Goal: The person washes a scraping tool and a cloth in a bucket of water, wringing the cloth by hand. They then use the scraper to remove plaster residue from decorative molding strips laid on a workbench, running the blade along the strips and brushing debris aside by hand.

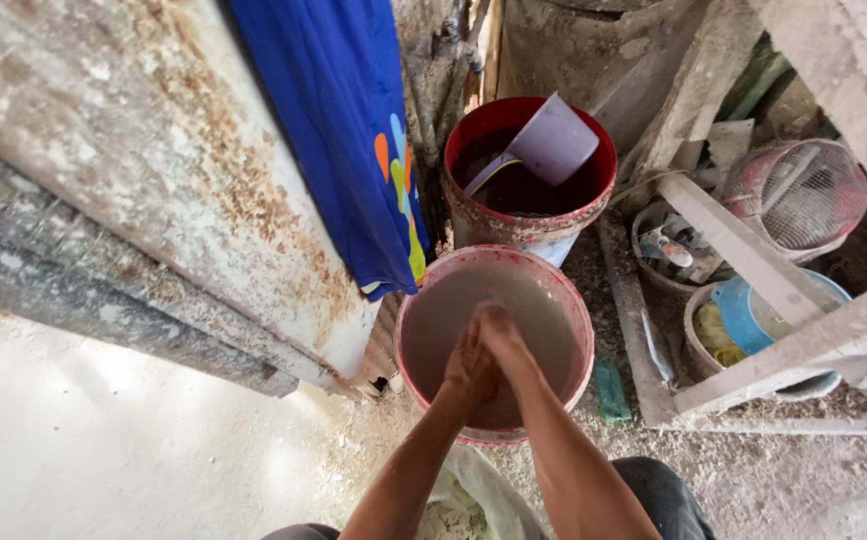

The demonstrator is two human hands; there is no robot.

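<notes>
Both my hands are pressed together over a red bucket point(413, 300) filled with cloudy grey-brown water. My left hand point(470, 362) wraps against my right hand point(501, 333), fingers closed around each other, just at the water's surface. Nothing separate shows between them. Behind it stands a second red bucket point(463, 205) with dark water and a pale lilac scoop point(551, 142) leaning inside.
A blue cloth point(343, 130) hangs over a rusty, stained slab point(133, 150) on the left. Weathered wooden beams point(753, 260), a wire-mesh basket point(798, 195), a blue bowl point(738, 315) and small tubs crowd the right. A white sack point(473, 495) lies at my knees on gritty ground.
</notes>
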